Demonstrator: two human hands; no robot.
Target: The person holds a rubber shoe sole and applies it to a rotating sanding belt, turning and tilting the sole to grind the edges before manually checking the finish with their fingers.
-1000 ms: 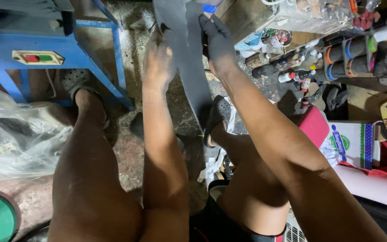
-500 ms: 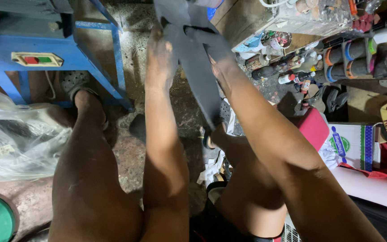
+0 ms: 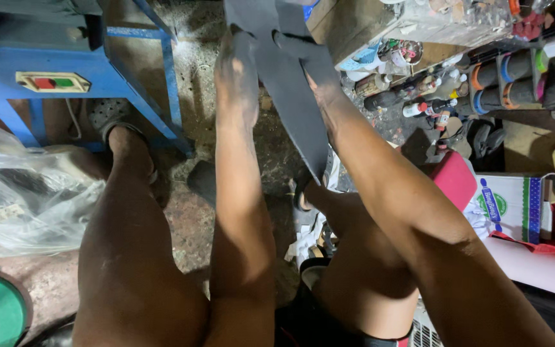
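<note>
Both hands' grip point(image 3: 271, 61) holds dark sheet point(image 3: 290, 96).

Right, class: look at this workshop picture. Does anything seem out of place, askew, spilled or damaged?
Nothing looks spilled or broken. The left hand and right hand hold a dark flat sheet, which hangs at a slant. Bottles and tubes lie crowded on the floor at right, untidy rather than spilled.

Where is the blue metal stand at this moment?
In the head view, the blue metal stand is at the upper left, beyond the person's left foot and above the clear plastic bag.
</note>
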